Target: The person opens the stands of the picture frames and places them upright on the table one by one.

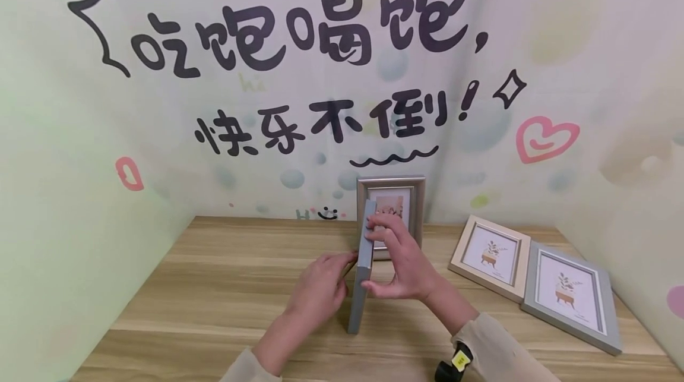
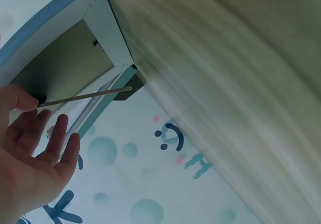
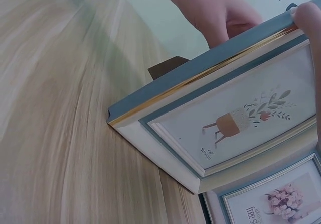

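A blue-grey picture frame (image 1: 359, 302) stands upright on the table, almost edge-on in the head view. My right hand (image 1: 403, 263) grips its side edge, thumb low and fingers higher up. On the back side, my left hand (image 1: 317, 287) pinches the thin brown stand leg (image 2: 85, 98) between thumb and fingers, and the leg sticks out from the backing. In the right wrist view, the front shows a potted-plant print (image 3: 230, 125) turned sideways. Just behind stands a silver picture frame (image 1: 418, 210) with a pink flower print, partly hidden by the held frame and my right hand.
On the right of the wooden table (image 1: 214, 275), a beige picture frame (image 1: 461, 242) and a grey picture frame (image 1: 611, 305) lie side by side, both with plant prints. A printed backdrop (image 1: 299, 85) rises behind the table. My right cuff has a black strap (image 1: 451, 364).
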`<state>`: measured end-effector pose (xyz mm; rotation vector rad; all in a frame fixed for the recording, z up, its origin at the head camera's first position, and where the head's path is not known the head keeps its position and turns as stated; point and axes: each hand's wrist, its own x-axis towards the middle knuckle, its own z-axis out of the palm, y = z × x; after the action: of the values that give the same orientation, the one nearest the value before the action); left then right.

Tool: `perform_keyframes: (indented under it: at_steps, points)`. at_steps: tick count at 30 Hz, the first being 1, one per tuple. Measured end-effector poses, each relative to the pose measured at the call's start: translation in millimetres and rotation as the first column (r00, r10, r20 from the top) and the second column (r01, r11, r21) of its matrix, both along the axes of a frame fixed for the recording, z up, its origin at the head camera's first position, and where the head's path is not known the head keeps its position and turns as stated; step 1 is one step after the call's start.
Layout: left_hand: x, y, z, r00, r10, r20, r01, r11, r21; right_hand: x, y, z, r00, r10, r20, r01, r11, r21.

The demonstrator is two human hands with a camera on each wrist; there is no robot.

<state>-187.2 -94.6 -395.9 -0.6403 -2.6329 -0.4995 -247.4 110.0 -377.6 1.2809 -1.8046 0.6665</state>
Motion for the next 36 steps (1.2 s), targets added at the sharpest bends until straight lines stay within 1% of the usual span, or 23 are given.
perform_keyframes:
  at_steps: [3, 5, 8, 11, 13, 15, 17, 18, 20, 22, 23, 24, 26, 29, 34, 36]
  points:
    - [6.4, -2.4, -1.2, 1.000, 0.019, 0.017, -0.020, 0.999, 0.027, 0.4, 0, 0.1, 1.000, -0.011, -0.001, 0.011, 1.000, 0.002]
    - [11.9, -4.5, -0.2, 0.999, 0.031, 0.035, -0.033, 0.997, 0.072, 0.6, -1, 0.1, 1.000, -0.020, 0.000, 0.020, 1.000, 0.007]
    - [20.9, -7.1, 2.2, 0.998, 0.050, 0.040, -0.054, 0.990, 0.129, 0.7, -1, 0.2, 1.000, -0.028, 0.003, 0.028, 0.999, 0.015]
    - [31.2, -9.1, 3.4, 0.997, 0.060, 0.042, -0.066, 0.987, 0.144, 0.5, -1, 0.8, 1.000, -0.028, 0.006, 0.028, 0.999, 0.016]
    - [38.0, -10.0, 3.7, 0.996, 0.051, 0.069, -0.061, 0.986, 0.152, 0.5, 0, 1.5, 1.000, -0.029, 0.008, 0.029, 0.999, 0.015]
    - [43.4, -10.2, 2.6, 0.994, 0.019, 0.108, -0.037, 0.984, 0.174, 1.1, 0, 2.5, 0.999, -0.031, 0.019, 0.031, 0.999, 0.017]
    - [47.1, -9.7, 1.2, 0.985, -0.027, 0.171, -0.010, 0.977, 0.214, 1.8, 1, 3.2, 0.999, -0.037, 0.035, 0.036, 0.999, 0.023]
    - [48.1, -9.2, 0.0, 0.977, -0.048, 0.207, -0.002, 0.972, 0.234, 2.1, 1, 3.3, 0.998, -0.041, 0.043, 0.040, 0.999, 0.026]
    - [49.1, -8.0, -2.9, 0.956, -0.094, 0.276, 0.012, 0.959, 0.284, 3.0, 2, 3.5, 0.997, -0.047, 0.060, 0.045, 0.998, 0.032]
    - [49.1, -6.6, -5.8, 0.934, -0.121, 0.336, 0.006, 0.946, 0.324, 3.8, 2, 3.1, 0.996, -0.055, 0.072, 0.052, 0.998, 0.038]
    - [48.8, -5.8, -7.2, 0.926, -0.128, 0.354, 0.000, 0.941, 0.338, 4.1, 2, 3.0, 0.996, -0.056, 0.075, 0.053, 0.998, 0.038]
    - [48.4, -5.1, -8.6, 0.923, -0.130, 0.363, -0.006, 0.937, 0.350, 4.5, 2, 2.9, 0.995, -0.059, 0.080, 0.056, 0.998, 0.041]
    - [47.4, -3.8, -11.6, 0.924, -0.132, 0.360, -0.011, 0.930, 0.368, 5.1, 2, 2.9, 0.995, -0.060, 0.081, 0.057, 0.998, 0.041]
    - [45.7, -1.2, -14.5, 0.935, -0.118, 0.336, -0.018, 0.927, 0.375, 5.3, 1, 2.5, 0.996, -0.058, 0.072, 0.055, 0.998, 0.037]
    - [43.8, 3.1, -17.4, 0.949, -0.087, 0.304, -0.033, 0.929, 0.370, 5.0, 1, 4.0, 0.998, -0.050, 0.043, 0.048, 0.998, 0.040]
    - [44.0, 4.7, -18.1, 0.952, -0.073, 0.296, -0.042, 0.931, 0.363, 4.7, 2, 4.9, 0.999, -0.036, 0.023, 0.035, 0.999, 0.041]
